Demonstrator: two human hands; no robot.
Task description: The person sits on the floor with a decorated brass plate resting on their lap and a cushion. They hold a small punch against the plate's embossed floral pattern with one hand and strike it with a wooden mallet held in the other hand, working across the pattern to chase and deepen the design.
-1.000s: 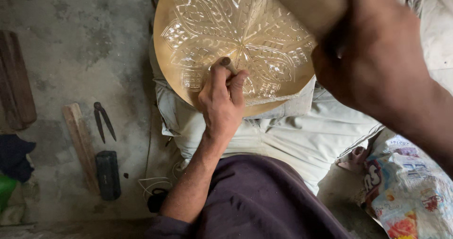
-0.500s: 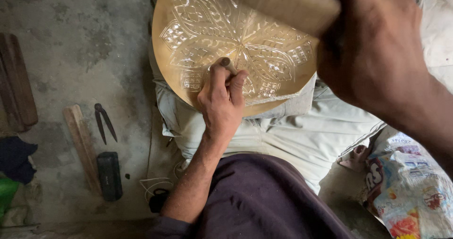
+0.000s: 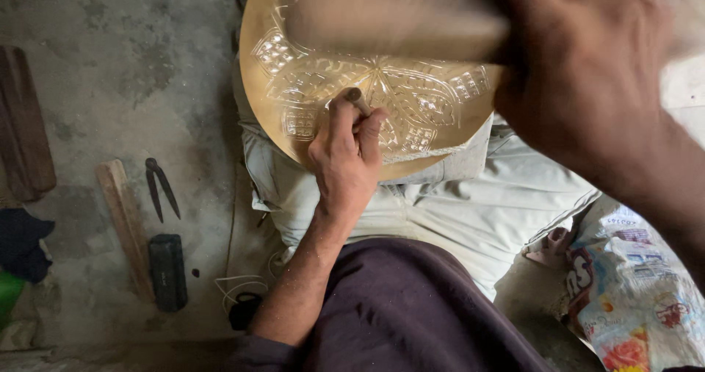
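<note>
A round brass plate (image 3: 294, 71) with an engraved flower-like pattern rests on my lap, over pale trousers. My left hand (image 3: 345, 159) grips a small metal chisel (image 3: 358, 100) with its tip set on the plate near the pattern's centre. My right hand (image 3: 587, 71) is close to the camera at the upper right, blurred by motion, and holds a wooden mallet (image 3: 389, 23) that hangs over the upper part of the plate.
On the concrete floor at the left lie a wooden strip (image 3: 125, 225), a pair of metal dividers (image 3: 161, 188), a dark rectangular block (image 3: 169, 269) and a dark plank (image 3: 26, 122). A printed plastic bag (image 3: 631, 298) lies at the lower right.
The mallet in my right hand has swung leftward and down across the plate toward the chisel. My left hand and the chisel have stayed in place.
</note>
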